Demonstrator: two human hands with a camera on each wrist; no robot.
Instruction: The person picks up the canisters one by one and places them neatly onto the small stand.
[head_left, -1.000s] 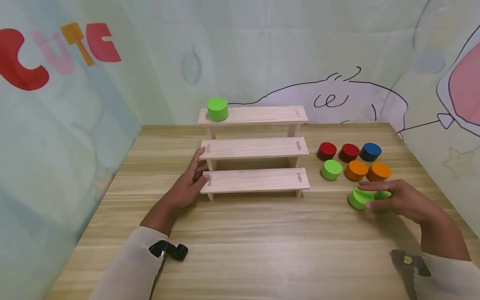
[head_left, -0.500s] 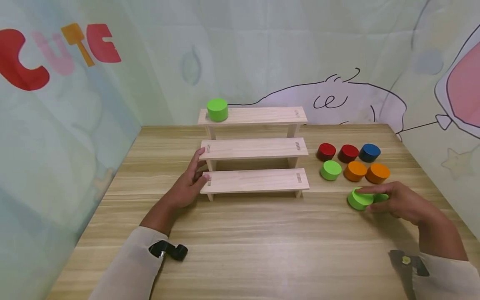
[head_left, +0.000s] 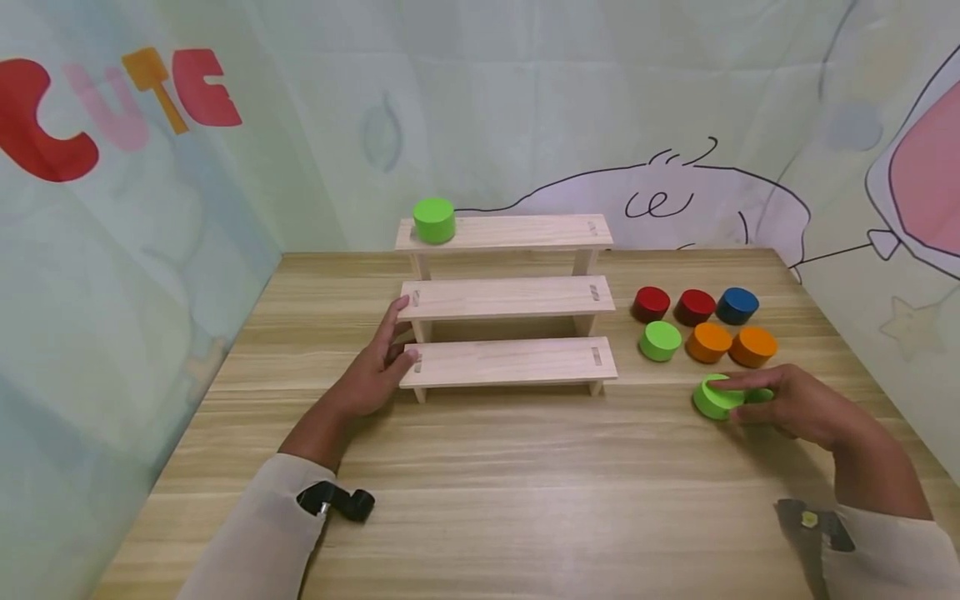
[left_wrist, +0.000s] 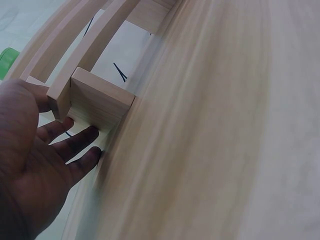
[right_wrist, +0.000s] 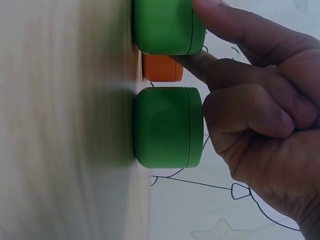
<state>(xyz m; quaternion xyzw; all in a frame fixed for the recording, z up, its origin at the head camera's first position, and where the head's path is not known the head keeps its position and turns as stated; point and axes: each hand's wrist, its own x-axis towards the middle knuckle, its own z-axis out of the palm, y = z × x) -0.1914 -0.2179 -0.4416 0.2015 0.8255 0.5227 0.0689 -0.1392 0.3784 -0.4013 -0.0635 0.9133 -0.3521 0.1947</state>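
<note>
A three-step wooden stand [head_left: 510, 362] rises at the middle of the table. My left hand [head_left: 375, 375] holds its left end, thumb over the lowest step and a finger at the middle one. In the left wrist view, other fingertips [left_wrist: 90, 132] lie against the stand's side leg. At the right, my right hand [head_left: 802, 408] pinches a bright green round block [head_left: 712, 403] between thumb and index finger; the block sits on the table. Close beside it, partly hidden by the hand, is another green round block [right_wrist: 167, 127]. My right hand's other fingers are folded in.
One green block [head_left: 434, 221] stands on the top step's left end. Behind my right hand lie two red blocks [head_left: 650, 305], a blue block [head_left: 737, 306], a green block [head_left: 660, 342] and two orange blocks [head_left: 708, 342]. A printed cloth [head_left: 330, 125] hangs behind the table.
My right index finger has come down onto the green block and the thumb has drawn in against it. The left hand stays on the stand. The head view has shifted slightly.
</note>
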